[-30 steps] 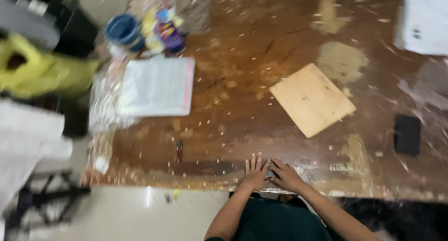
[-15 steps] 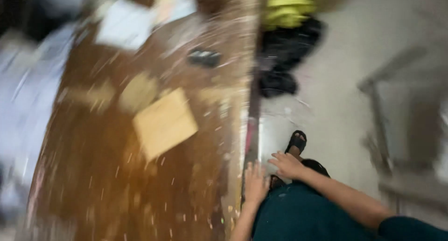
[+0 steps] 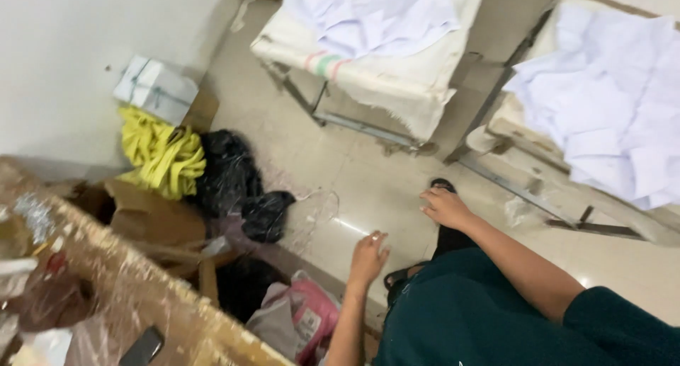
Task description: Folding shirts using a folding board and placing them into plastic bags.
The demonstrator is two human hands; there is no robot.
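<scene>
Under table (image 3: 142,295): pink bag (image 3: 312,313), crumpled.

Lighting: even indoor light, moderately bright, soft and slightly cool; source not in view. Glare: one small bright streak on the glossy tiled floor (image 3: 354,228) near centre, a fainter one at 4 o'clock. Shadows: soft and shallow, deepest beneath the desk (image 3: 134,295) edge at 7 o'clock and among the black bags (image 3: 230,178) at 9 o'clock. Highlights: white sheets (image 3: 609,104) at 2 o'clock near washed out, little surface detail. Sharpness: mild overall softness; left hand (image 3: 368,258) and right hand (image 3: 445,207) slightly smeared; desk clutter at 8 o'clock blurred. Framing: strongly tilted view.
</scene>
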